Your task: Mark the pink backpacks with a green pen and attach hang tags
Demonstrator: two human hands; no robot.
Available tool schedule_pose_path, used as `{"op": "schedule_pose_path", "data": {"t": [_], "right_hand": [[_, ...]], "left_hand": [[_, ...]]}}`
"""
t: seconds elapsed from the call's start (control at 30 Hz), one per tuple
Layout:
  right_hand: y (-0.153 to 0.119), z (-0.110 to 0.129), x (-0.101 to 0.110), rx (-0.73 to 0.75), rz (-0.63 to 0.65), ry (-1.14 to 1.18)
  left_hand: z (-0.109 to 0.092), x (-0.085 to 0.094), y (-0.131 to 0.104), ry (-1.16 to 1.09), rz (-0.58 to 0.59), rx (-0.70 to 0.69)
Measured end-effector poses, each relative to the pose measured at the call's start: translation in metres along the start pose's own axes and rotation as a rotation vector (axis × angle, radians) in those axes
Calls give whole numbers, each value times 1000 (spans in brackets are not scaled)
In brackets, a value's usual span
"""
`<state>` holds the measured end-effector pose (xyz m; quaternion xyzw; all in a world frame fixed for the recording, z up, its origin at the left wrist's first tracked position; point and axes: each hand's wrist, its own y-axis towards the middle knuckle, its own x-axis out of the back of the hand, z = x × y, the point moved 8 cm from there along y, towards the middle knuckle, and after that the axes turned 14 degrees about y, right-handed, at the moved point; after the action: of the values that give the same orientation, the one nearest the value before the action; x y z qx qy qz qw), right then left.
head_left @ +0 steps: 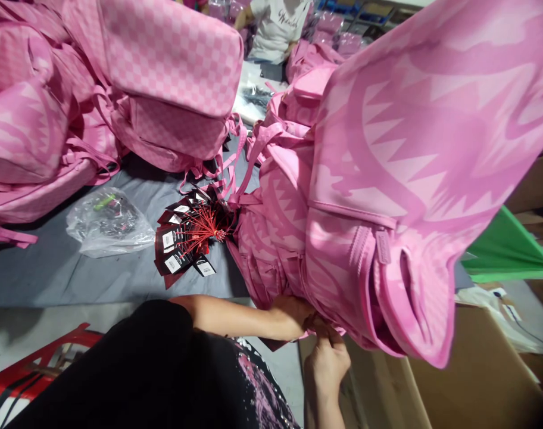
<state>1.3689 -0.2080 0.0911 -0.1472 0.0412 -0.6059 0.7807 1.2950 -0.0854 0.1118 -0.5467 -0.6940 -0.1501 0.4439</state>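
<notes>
A large pink backpack (414,131) with a shark-mouth camouflage print stands tilted at the right, its front pocket zipper partly open. My left hand (293,316) reaches across under its lower left edge, its fingers bent and partly hidden by the fabric. My right hand (327,357) comes up from below, fingers pinched together against the left fingertips. What they pinch between them is too small to make out. Just below my left wrist shows a dark tag (272,344). On the table lies a fanned bunch of black and red hang tags (177,238) with red strings.
Pink checkered backpacks (173,53) are piled on the left of the grey table (119,280). A clear plastic bag (113,220) holds small items. Cardboard boxes (468,363) and a green panel (506,250) are at right. A person in a white shirt (278,27) is across the table.
</notes>
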Motion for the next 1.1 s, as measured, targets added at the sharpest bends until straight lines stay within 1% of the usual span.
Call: {"op": "schedule_pose_path", "data": {"t": [0.13,0.2,0.33,0.43,0.5,0.63,0.73,0.9,0.97,1.03,1.07,1.1], "right_hand": [[1,-2,-2,13,-14,50],[-1,1,-4,34,-18,31],[-8,8,-11,50,-35,-30],[-14,17,-19,84,-29,-62],[-18,23,-24,114,-21,-77],[-22,32,-29,128,-31,-110],[-22,29,-29,112,-36,-120],[-19,17,-26,88,-83,-89],[-17,14,-26,93,-68,-111],[-13,12,-23,83,-51,-170],[-11,11,-19,75,-55,-198],[-9,10,-16,66,-61,-219]], "left_hand": [[-1,1,3,-12,27,-50],[1,3,3,-11,30,-41],[6,5,4,-28,-6,-26],[10,3,7,-37,-24,-21],[13,1,9,-36,-21,-19],[12,0,13,-31,5,-74],[14,2,15,-15,1,-83],[13,5,18,16,-35,-48],[13,10,12,22,-49,-53],[22,25,-1,20,-88,-78],[33,37,-10,22,-121,-83],[51,52,-18,33,-162,-69]]}}
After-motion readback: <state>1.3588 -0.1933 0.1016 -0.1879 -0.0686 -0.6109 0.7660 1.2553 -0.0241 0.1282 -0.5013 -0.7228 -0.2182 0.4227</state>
